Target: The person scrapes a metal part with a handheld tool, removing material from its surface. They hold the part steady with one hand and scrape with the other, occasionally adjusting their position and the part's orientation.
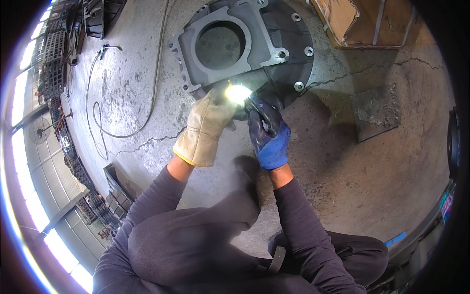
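Note:
A large grey cast-metal housing [267,41] lies on the floor, with a round opening through its raised plate and bolt holes along its rim. Against its near edge burns a dazzling white light [238,93], with thin smoke around it. My left hand [208,125], in a thick beige leather glove with yellow trim, is closed beside the light; glare hides its fingertips and what they hold. My right hand [269,134] wears a blue glove with a dark coating. Its fingers are curled together just right of the light, around something dark that I cannot make out.
A thin hose [155,83] loops over the cracked concrete floor on the left. At the upper right stands a strapped cardboard box [379,24]. A flat dark plate [377,110] lies below it. My bent knee [166,235] is close under my left arm.

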